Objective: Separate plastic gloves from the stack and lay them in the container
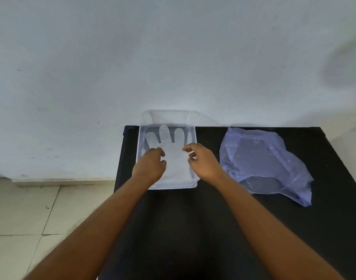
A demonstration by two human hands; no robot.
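A clear plastic container (141, 138) stands on the black table's far left part, its lid open against the wall. A translucent plastic glove (173, 152) lies flat inside it, fingers pointing away from me. My left hand (151, 166) hovers over the glove's left side with fingers loosely curled. My right hand (203, 160) is over the container's right rim, fingers bent and apart. Whether either hand pinches the glove is unclear. A crumpled bluish plastic bag (262, 160) with the stack of gloves lies to the right.
The black table (213, 219) ends at a white wall (132, 57) behind the container. To the left of the table is a tiled floor (31, 219).
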